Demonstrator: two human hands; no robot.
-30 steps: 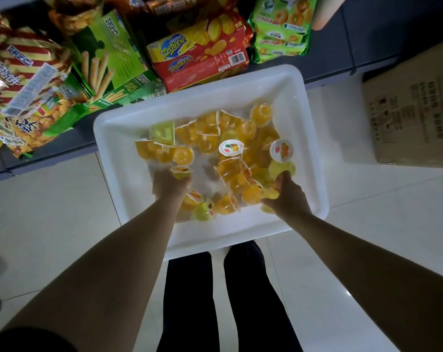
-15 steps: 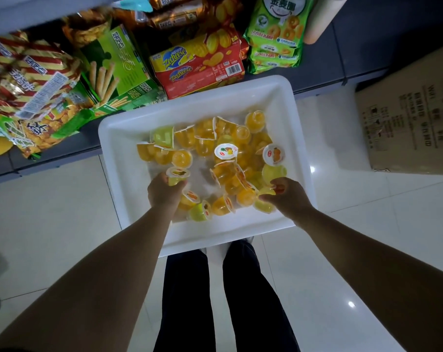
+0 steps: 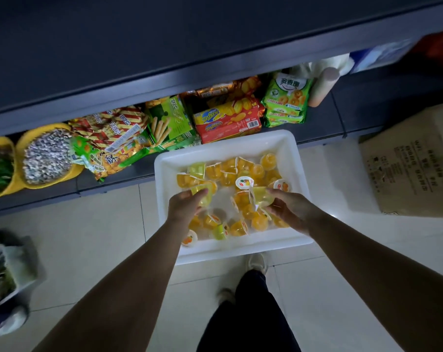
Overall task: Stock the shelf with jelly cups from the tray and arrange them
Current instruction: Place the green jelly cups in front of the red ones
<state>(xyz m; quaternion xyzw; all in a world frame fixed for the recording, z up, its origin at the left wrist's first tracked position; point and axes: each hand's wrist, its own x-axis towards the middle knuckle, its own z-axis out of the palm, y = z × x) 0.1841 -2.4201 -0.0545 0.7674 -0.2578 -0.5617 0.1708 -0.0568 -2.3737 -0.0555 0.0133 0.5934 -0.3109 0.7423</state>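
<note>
Jelly cups [image 3: 243, 174] lie loose in white tray [image 3: 297, 158] on the tiled floor [image 3: 83, 237], pushed up against the bottom shelf [image 3: 362, 102]. Mostly orange cups, a few pale green; some on their sides, some lid-up with fruit print showing.

Head view, looking down:
- Left hand [image 3: 183, 207] over the tray's left part, fingers curled round a green cup [image 3: 202, 193]; cup raised off the pile, tilted.
- Right hand [image 3: 290, 205] over the tray's right part, fingers and thumb curled round another green cup [image 3: 261, 195], its lid edge pointing left. There may be a second cup under the palm; blur makes it hard to say.
- Both forearms bare, reaching in from the lower frame corners.
- Dark trousers [image 3: 248, 316] and a pale shoe [image 3: 257, 261] just below the tray's near rim.
- On the shelf behind the tray: red cracker box [image 3: 228, 120], green biscuit-stick box [image 3: 170, 118], green packs [image 3: 286, 100], striped bags [image 3: 113, 128], yellow scoop bins [image 3: 47, 156] of seeds.
- Cardboard box [image 3: 413, 158] on the floor right of the tray, apart from it.
- Upper shelf ledge [image 3: 164, 82] dark, overhanging the snacks.
</note>
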